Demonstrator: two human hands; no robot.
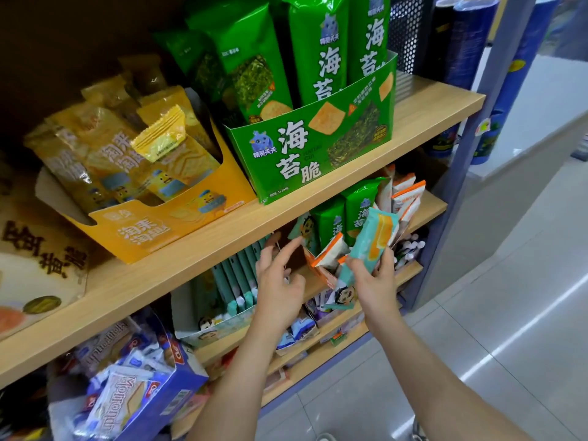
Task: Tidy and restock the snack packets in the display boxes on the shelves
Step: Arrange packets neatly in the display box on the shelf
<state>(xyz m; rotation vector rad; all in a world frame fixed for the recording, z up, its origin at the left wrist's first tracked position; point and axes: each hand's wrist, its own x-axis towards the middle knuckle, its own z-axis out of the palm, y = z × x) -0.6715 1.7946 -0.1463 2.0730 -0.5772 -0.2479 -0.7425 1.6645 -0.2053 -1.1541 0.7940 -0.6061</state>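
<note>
**Teal packet [374, 241] held up at the second shelf [429, 206]**

Bare forearms reach in from the near right toward the wooden shelves. The right hand [377, 283] grips the teal packet by its lower end, thumb on the near face and fingers curled round the far side. The packet rises out of the hand on a tilt, its upper end leaning to the right. It is in the air in front of the second shelf, just before 2 green packets [329, 222] and a cluster of orange-and-white packets [409, 194] that stand there.

The left hand [280, 283] hovers to the left of the right hand, apart from it. Its fingers are spread and loosely bent, the forefinger pointing up and to the right, and it grasps nothing. It is just in front of the right end of a teal display box [222, 326] on the second shelf, where a row of teal packets [237, 275] stands on edge. Whether the fingertips touch anything on the shelf cannot be told.

On the top shelf [429, 106] a green display box [305, 154] full of tall green packs stands to the right of a yellow display box [165, 230] with yellow packs leaning inside. A blue box [159, 396] of white wrapped snacks is at the near left, below. Grey floor tiles [509, 313] lie to the right.
</note>
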